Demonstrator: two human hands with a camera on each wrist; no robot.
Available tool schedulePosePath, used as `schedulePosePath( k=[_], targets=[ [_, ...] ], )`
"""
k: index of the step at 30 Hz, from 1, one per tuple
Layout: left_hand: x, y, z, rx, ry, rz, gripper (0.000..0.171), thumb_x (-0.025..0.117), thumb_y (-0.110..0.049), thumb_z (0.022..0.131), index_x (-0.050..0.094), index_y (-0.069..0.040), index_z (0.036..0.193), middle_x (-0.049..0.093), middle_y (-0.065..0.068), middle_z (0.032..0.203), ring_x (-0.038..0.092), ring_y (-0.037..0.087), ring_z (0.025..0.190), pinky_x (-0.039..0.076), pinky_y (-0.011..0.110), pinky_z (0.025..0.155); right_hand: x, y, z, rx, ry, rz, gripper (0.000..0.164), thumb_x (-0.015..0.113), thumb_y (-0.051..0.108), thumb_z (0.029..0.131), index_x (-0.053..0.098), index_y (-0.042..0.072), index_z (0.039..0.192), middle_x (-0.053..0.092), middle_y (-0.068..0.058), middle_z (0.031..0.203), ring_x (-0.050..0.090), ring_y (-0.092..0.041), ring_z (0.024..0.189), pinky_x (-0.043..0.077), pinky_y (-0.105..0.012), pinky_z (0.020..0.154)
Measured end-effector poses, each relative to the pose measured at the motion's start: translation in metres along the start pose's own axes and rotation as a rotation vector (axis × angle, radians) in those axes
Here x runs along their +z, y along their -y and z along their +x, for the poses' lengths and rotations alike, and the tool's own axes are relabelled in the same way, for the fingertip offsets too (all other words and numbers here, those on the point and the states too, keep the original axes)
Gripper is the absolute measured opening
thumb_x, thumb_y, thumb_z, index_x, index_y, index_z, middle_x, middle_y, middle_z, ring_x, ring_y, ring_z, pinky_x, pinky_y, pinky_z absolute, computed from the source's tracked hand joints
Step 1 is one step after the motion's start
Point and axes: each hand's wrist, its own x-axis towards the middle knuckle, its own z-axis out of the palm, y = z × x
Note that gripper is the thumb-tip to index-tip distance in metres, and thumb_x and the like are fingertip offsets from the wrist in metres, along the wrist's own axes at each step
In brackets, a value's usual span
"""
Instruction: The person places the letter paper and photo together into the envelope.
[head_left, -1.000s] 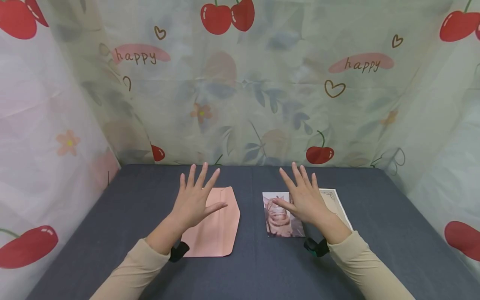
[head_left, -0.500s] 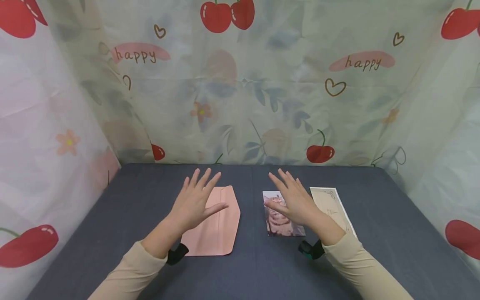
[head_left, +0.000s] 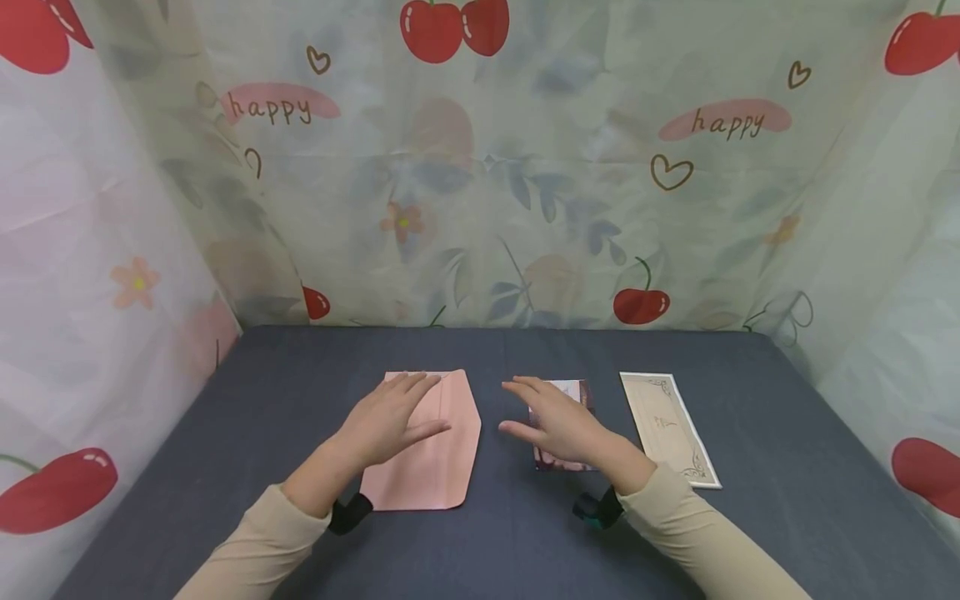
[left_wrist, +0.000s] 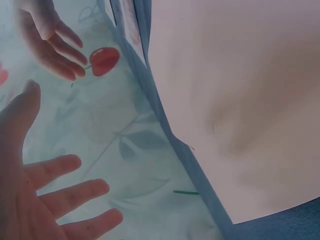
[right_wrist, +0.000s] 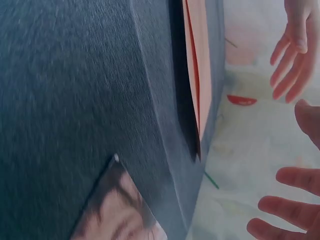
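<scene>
A pink envelope (head_left: 446, 467) with its pointed flap to the right lies left of centre on the dark cloth. Over its left part hovers my left hand (head_left: 384, 423), fingers extended and thumb apart. My right hand (head_left: 564, 427) hangs above a small glossy photo (head_left: 572, 388), hiding most of it, with its straight fingers pointing left. In the right wrist view, a corner of the photo (right_wrist: 120, 212) shows below the envelope (right_wrist: 201, 80). Both hands hold nothing; the left wrist view shows the left palm and spread fingers (left_wrist: 75, 197).
A cream card (head_left: 667, 429) with a white border and dark corner ornaments lies at a slant to the right of the photo. Behind the table (head_left: 502, 542) hangs a printed curtain (head_left: 487, 192) with cherries and hearts; more curtain encloses both sides.
My right hand has moved left and its fingers have come lower, uncovering the cream card. The left hand's fingers have also lowered and drawn closer together. The envelope, photo and card lie where they were.
</scene>
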Motion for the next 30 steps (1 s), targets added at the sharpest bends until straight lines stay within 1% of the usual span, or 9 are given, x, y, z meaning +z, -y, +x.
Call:
schedulePosePath(
  k=[4,9,13,15,20,24,27,30],
  targets=[
    [0.007,0.003,0.000,0.006,0.045,-0.006,0.065,0.057,-0.051,0.087,0.045,-0.012,0.137,0.049,0.015,0.138,0.044,0.036,0.130,0.039,0.055,0.103,0.007,0.005,0.004,-0.018,0.033,0.020,0.060,0.058,0.044,0.089,0.045,0.009,0.137,0.045,-0.015,0.142,0.045,-0.031,0.130,0.039,-0.047,0.106],
    [0.015,0.006,-0.001,0.014,0.088,-0.002,0.063,0.058,-0.051,0.086,0.047,-0.014,0.136,0.049,0.017,0.139,0.042,0.039,0.130,0.035,0.056,0.106,0.016,0.010,0.008,-0.070,0.054,0.017,0.058,0.058,0.041,0.090,0.047,0.006,0.135,0.048,-0.016,0.138,0.048,-0.031,0.127,0.041,-0.047,0.103],
    [0.021,0.007,-0.003,0.052,0.118,-0.002,0.061,0.060,-0.048,0.086,0.049,-0.013,0.134,0.049,0.016,0.139,0.041,0.041,0.131,0.032,0.056,0.108,0.022,0.014,0.012,-0.104,0.073,0.025,0.056,0.058,0.039,0.090,0.048,0.005,0.134,0.049,-0.017,0.137,0.050,-0.032,0.125,0.042,-0.047,0.102],
    [0.024,0.007,-0.004,0.068,0.131,-0.008,0.059,0.060,-0.047,0.086,0.050,-0.012,0.133,0.049,0.016,0.139,0.041,0.042,0.131,0.032,0.056,0.108,0.025,0.016,0.013,-0.107,0.089,0.034,0.056,0.057,0.039,0.091,0.047,0.005,0.134,0.048,-0.017,0.137,0.049,-0.032,0.125,0.042,-0.046,0.102],
    [0.031,0.007,-0.006,0.092,0.161,-0.008,0.057,0.062,-0.046,0.086,0.053,-0.011,0.130,0.051,0.014,0.137,0.043,0.042,0.129,0.034,0.057,0.106,0.031,0.020,0.014,-0.115,0.121,0.043,0.056,0.057,0.039,0.091,0.047,0.007,0.135,0.049,-0.015,0.137,0.050,-0.030,0.125,0.044,-0.045,0.101],
    [0.035,0.007,-0.008,0.123,0.191,-0.018,0.055,0.062,-0.044,0.086,0.054,-0.010,0.129,0.052,0.014,0.137,0.044,0.043,0.128,0.035,0.059,0.104,0.036,0.022,0.014,-0.136,0.131,0.024,0.055,0.058,0.038,0.091,0.047,0.007,0.134,0.050,-0.013,0.135,0.051,-0.028,0.123,0.045,-0.043,0.100],
    [0.037,0.007,-0.009,0.153,0.203,-0.015,0.054,0.062,-0.042,0.086,0.054,-0.009,0.128,0.051,0.015,0.137,0.045,0.043,0.127,0.037,0.060,0.102,0.039,0.024,0.014,-0.142,0.147,0.014,0.055,0.058,0.038,0.091,0.046,0.007,0.135,0.050,-0.014,0.136,0.051,-0.028,0.124,0.044,-0.042,0.101],
    [0.039,0.007,-0.010,0.168,0.212,-0.007,0.054,0.061,-0.041,0.087,0.054,-0.008,0.129,0.051,0.014,0.137,0.046,0.043,0.126,0.037,0.060,0.102,0.043,0.026,0.016,-0.146,0.164,0.013,0.055,0.057,0.038,0.091,0.046,0.007,0.135,0.049,-0.014,0.137,0.049,-0.029,0.126,0.043,-0.043,0.103]
  ],
)
